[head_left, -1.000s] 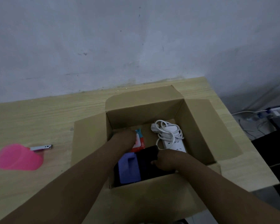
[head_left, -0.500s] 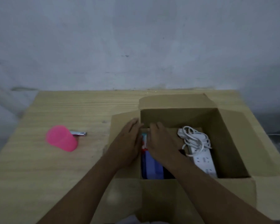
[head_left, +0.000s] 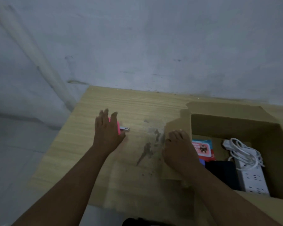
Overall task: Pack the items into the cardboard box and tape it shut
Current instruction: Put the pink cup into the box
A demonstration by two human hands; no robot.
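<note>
Nearest the camera, two bare forearms reach over a pale wood-grain worktop (head_left: 129, 101). The right hand (head_left: 178, 150) lies on the left flap of an open brown cardboard box (head_left: 232, 126), its fingers (head_left: 175, 134) bent down close together; whether they grip the flap cannot be told. Just right of those fingers, inside the box, lie a red-and-blue printed packet (head_left: 203, 148), a flat black item (head_left: 222, 172) and a white power strip (head_left: 252, 180) with its cable coiled on top. Farther off, well left of the box, the left hand (head_left: 107, 131) holds its fingers (head_left: 103, 114) straight and slightly spread over a pink plastic cup (head_left: 119, 128), mostly hidden; contact is unclear. A small silver metal clip (head_left: 124, 128) lies just right of those fingers. A grey wall (head_left: 137, 46) stands beyond.
</note>
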